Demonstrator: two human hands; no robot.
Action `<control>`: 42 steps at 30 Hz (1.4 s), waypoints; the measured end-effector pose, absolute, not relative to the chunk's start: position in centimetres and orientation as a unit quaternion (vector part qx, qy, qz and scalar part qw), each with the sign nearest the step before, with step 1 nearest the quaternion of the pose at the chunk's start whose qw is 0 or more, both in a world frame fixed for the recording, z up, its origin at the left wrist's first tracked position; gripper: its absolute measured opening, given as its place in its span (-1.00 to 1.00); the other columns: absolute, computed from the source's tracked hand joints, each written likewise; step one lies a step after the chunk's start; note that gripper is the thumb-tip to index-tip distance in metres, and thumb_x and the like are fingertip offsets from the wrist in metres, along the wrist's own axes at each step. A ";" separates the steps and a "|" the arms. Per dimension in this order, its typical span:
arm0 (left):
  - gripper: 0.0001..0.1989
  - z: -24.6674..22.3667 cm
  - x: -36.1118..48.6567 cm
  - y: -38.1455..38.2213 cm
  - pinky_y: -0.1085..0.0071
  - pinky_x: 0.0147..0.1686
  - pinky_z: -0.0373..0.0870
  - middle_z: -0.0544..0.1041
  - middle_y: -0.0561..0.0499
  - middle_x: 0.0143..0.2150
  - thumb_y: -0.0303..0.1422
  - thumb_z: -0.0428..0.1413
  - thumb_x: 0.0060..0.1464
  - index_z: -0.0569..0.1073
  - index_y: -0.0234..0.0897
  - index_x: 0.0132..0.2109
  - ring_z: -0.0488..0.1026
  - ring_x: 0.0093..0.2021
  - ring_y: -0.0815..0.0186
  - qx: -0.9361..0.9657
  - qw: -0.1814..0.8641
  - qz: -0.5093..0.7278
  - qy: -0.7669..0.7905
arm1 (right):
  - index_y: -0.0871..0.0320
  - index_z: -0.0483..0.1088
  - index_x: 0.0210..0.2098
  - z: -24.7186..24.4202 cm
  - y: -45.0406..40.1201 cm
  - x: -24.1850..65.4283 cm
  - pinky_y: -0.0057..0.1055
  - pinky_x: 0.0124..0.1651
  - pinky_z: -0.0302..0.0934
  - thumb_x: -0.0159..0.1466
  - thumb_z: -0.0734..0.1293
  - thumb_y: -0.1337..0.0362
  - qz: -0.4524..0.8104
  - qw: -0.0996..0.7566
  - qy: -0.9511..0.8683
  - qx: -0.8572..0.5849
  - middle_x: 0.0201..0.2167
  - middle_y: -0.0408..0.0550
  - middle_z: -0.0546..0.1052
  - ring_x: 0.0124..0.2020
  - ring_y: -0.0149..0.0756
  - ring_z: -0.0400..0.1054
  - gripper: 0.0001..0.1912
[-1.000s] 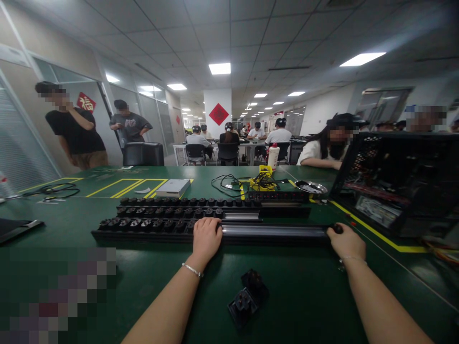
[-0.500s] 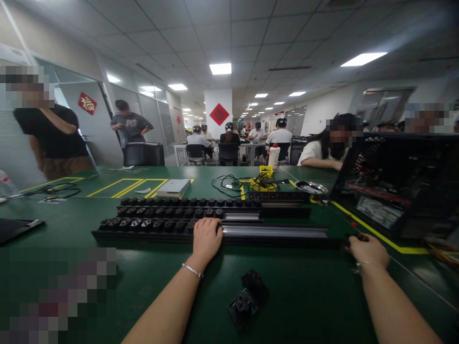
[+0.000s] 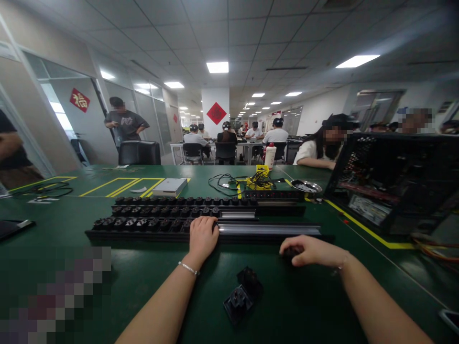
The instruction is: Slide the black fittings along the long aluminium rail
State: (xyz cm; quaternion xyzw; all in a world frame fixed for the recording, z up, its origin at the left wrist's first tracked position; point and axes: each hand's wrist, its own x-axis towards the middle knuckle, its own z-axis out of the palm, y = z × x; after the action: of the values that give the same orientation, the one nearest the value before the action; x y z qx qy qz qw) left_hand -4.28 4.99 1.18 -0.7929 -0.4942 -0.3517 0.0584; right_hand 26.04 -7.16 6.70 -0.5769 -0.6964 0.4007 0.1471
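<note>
My left hand (image 3: pixel 202 237) is closed over the front black power strip housing (image 3: pixel 268 230), at the end of its row of black socket modules (image 3: pixel 143 223). Right of that hand, the housing's channel shows bare and shiny. My right hand (image 3: pixel 317 251) hovers just in front of the strip's right part. Its curled fingers hold a small dark piece, which looks like a black socket module (image 3: pixel 294 251); the fingers partly cover it. Two loose black socket modules (image 3: pixel 238 302) lie together on the green table between my forearms. Further strips with socket modules (image 3: pixel 172 211) lie behind the front one.
On the right stands an open black computer case (image 3: pixel 380 186). Behind the strips are a grey box (image 3: pixel 169 187), black cables (image 3: pixel 224 181), a yellow bin (image 3: pixel 263 173), a metal dish (image 3: pixel 306 187) and a bottle (image 3: pixel 270 155). A co-worker (image 3: pixel 326 143) sits beyond the case.
My right hand has moved left from beyond the strip's right end to in front of it, carrying the dark piece. My left hand stays on the strip. The view has shifted slightly.
</note>
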 end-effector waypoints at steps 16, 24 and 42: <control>-0.64 1.3 -4.8 5.4 0.24 0.07 0.24 0.47 -0.07 -0.09 -0.55 -0.10 -0.10 0.38 -0.24 -0.13 0.33 0.04 0.22 -0.742 -0.013 -0.444 -0.503 | 0.17 0.44 -0.37 7.3 -7.0 17.4 -0.51 -0.44 0.11 0.01 0.37 0.12 0.406 0.052 -0.743 -0.529 -0.49 -0.18 0.45 -0.46 -0.42 0.28 -0.73; -0.77 2.1 -6.5 5.5 0.12 0.15 0.02 0.50 -0.01 -0.07 -0.44 -0.07 0.05 0.45 -0.16 -0.21 0.24 0.14 0.18 -0.718 0.077 -0.419 -0.550 | 0.15 0.43 -0.25 4.9 -0.9 12.7 -0.28 0.03 0.11 0.14 0.20 0.33 0.070 0.321 -0.738 -0.589 -0.18 -0.01 0.49 -0.09 -0.25 0.29 -0.77; -0.72 1.4 -6.9 6.2 0.20 0.00 0.14 0.55 0.00 -0.24 -0.31 -0.14 0.16 0.47 -0.18 -0.26 0.37 -0.10 0.21 -0.730 0.066 -0.386 -0.561 | -0.04 0.42 -0.15 3.1 3.1 5.5 -0.16 0.03 -0.02 0.15 0.23 0.00 -0.001 0.262 -0.664 -0.701 -0.14 -0.06 0.48 -0.04 -0.15 0.23 -0.66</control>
State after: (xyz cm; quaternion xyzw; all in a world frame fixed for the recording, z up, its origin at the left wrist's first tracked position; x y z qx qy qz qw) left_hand -6.91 6.24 1.41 -0.7295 -0.5611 -0.3856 0.0655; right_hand 5.45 3.07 3.12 -0.7008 -0.6637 -0.0009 0.2617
